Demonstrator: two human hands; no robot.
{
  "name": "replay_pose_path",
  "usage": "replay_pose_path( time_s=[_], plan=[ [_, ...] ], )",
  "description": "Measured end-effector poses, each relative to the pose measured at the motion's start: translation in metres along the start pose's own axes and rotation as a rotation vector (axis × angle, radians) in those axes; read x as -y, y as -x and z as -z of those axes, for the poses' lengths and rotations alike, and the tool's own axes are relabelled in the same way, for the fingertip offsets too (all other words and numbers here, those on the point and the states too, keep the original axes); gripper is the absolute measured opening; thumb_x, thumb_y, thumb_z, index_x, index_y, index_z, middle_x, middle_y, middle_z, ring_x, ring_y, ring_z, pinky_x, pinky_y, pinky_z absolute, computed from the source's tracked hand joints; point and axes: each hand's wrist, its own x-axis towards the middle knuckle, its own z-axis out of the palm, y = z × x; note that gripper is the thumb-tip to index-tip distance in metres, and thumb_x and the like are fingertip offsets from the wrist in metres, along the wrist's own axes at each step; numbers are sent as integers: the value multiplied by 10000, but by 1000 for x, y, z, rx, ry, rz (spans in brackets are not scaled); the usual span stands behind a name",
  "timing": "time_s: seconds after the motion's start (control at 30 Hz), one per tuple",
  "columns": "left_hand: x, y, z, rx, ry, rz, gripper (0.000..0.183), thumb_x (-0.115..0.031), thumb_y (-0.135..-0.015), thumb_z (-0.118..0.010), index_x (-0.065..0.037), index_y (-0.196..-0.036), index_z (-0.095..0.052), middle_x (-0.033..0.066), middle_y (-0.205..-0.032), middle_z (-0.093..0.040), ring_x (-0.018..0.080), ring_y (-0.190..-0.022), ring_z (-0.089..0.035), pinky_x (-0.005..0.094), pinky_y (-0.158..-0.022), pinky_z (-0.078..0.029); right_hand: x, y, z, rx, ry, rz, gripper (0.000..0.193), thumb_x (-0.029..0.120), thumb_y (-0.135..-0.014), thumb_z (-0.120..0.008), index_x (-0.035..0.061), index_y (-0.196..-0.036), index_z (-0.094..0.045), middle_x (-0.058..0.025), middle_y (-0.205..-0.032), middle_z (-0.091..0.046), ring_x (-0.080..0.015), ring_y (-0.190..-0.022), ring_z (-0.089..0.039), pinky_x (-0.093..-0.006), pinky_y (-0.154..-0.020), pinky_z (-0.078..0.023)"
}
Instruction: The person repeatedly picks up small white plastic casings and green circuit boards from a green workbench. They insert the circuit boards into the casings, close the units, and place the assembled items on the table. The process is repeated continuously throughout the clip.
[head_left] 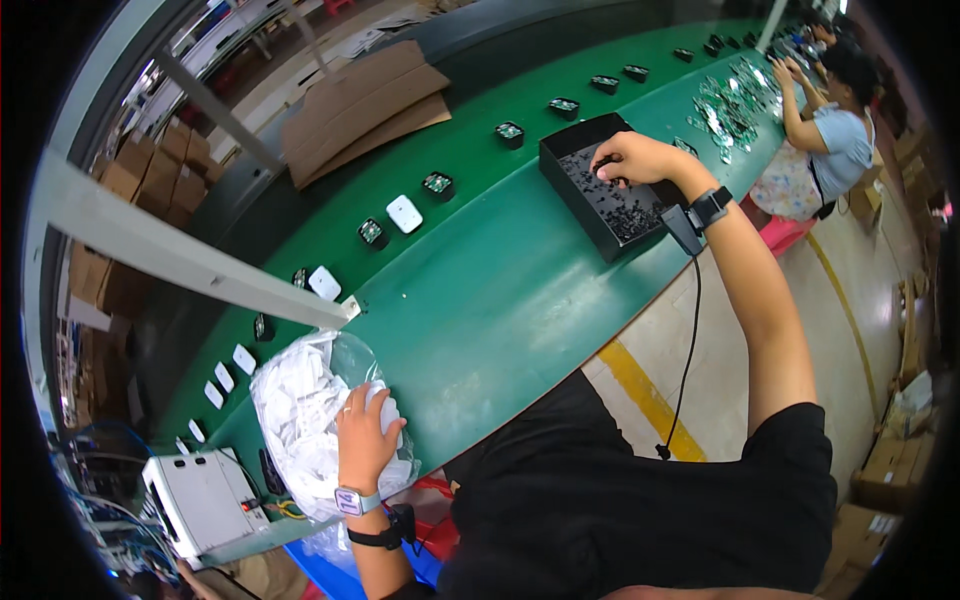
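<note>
My right hand [630,160] is over an open black box [582,210] at the far right of the bench. Its fingers are curled in, and dark bits show at the fingertips. Small black parts [632,218] lie loose in the box, mostly toward its near end. On the left, my left hand [367,428] rests with fingers spread on a clear plastic bag [362,352] full of white plastic pieces [298,400]. Whether any piece is under that palm is hidden.
Along the green belt [470,200] stand black housings with circuit boards [510,134] and white covers [404,214]. A metal post [190,245] crosses on the left, near a grey machine [205,500]. Loose circuit boards [735,105] lie before a seated co-worker [840,140]. Flattened cardboard [365,110] lies beyond the belt.
</note>
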Motion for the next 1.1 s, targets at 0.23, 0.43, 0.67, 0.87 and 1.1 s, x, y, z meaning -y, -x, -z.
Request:
replay_pose_path(
  time_s=[0.23,0.43,0.67,0.87,1.1],
  plan=[
    [5,10,-3,-54,6,29,538,-210,-703,-822,-95,-1201,-652,173,-1334,-555,368,-1265,-495,480,-993,-407,80,-24,-62,140,109,145,243,107,-901,-685,-46,-1090,-670,-129,-882,-714,-157,-666,-687,-322,-642,-552],
    [3,6,-1,-103,64,15,476,-173,-688,-829,-94,-1132,-677,164,-1187,-571,355,-1131,-542,472,-942,-439,92,-51,-121,211,256,60,247,43,-854,-705,-24,-1089,-671,-137,-852,-719,-196,-670,-703,-347,-623,-568],
    [8,6,-10,-170,274,-15,329,-47,-729,-782,-23,-1030,-653,179,-1081,-531,371,-1040,-553,438,-865,-485,108,-71,-153,237,332,146,250,6,-771,-720,-4,-1020,-703,-134,-858,-719,-243,-757,-694,-370,-716,-555],
    [15,8,-10,-169,338,37,289,-28,-749,-765,16,-990,-612,180,-1076,-526,373,-1007,-563,444,-852,-483,129,-63,-170,250,374,282,224,-6,-722,-700,9,-945,-712,-130,-877,-727,-282,-812,-694,-378,-739,-539],
    [11,6,-6,-201,349,-3,273,-40,-754,-770,5,-931,-568,175,-1081,-545,380,-1006,-564,442,-845,-474,103,-40,-137,111,479,182,240,-59,-692,-610,23,-886,-725,-160,-895,-729,-338,-876,-699,-401,-765,-547]
  ],
)
